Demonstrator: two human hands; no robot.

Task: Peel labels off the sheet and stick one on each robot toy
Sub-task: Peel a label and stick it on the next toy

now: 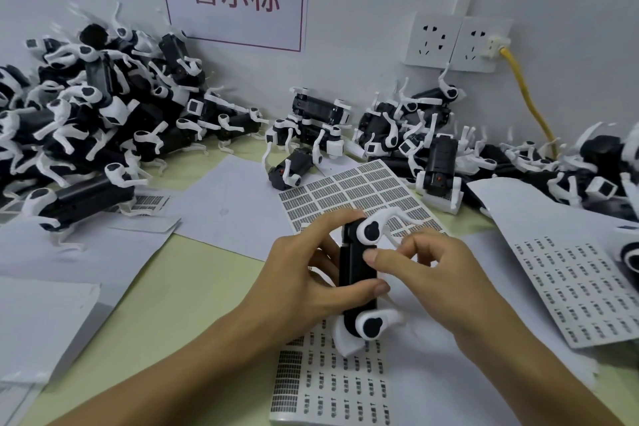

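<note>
Black-and-white robot toy (358,273), white label sheet (359,190) (black print), yellow cable (529,104).

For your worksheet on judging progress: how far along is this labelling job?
Done: cannot be told; no stuck labels are readable on the piled toys. In hand: left hand grips one robot toy, right hand touches it. Left: the label sheet remains mostly full.

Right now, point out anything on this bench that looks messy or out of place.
The robot toys lie heaped at random against the wall, legs tangled. One toy lies on a label sheet, covering part of it. Nothing looks broken or spilled.
</note>
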